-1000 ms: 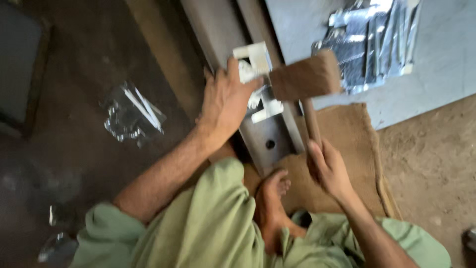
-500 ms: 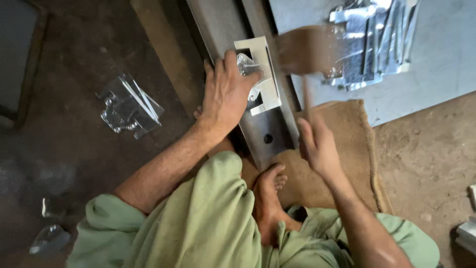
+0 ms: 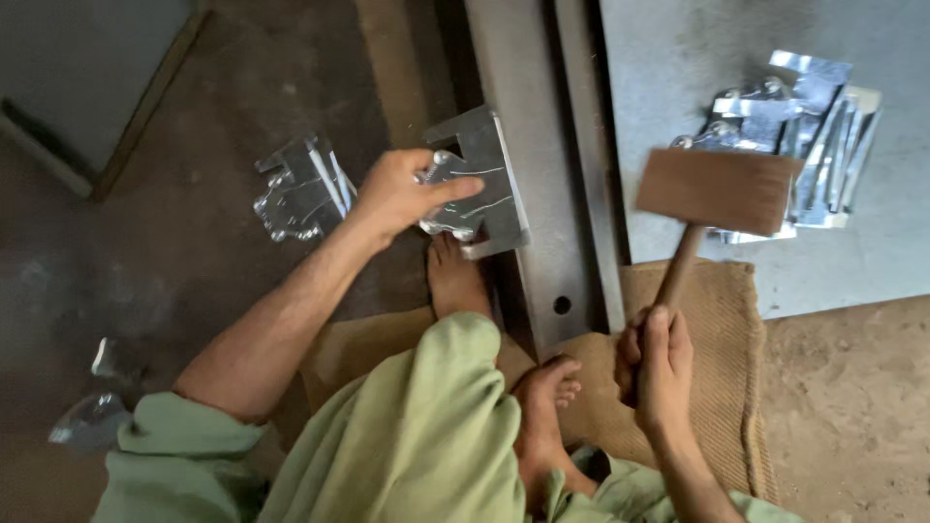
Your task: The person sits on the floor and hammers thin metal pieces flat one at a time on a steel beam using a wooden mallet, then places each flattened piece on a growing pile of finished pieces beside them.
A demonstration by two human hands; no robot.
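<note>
My left hand (image 3: 402,194) grips a shiny cut sheet-metal piece (image 3: 463,184) against a grey metal block (image 3: 489,174) that lies at the left edge of a long steel beam (image 3: 542,145). My right hand (image 3: 659,373) holds the handle of a wooden mallet (image 3: 717,194), whose head hangs over the right side of the beam, apart from the block. My bare feet (image 3: 542,407) rest beside the beam on a burlap mat (image 3: 717,320).
A pile of shiny metal pieces (image 3: 804,126) lies on a grey metal sheet (image 3: 678,58) at the upper right. More cut pieces (image 3: 300,189) lie on the dark floor to the left. Small scraps (image 3: 97,407) sit at the lower left.
The mallet has swung away from the block to the right. My left hand has shifted to the left, drawing the metal piece and block toward the beam's left edge.
</note>
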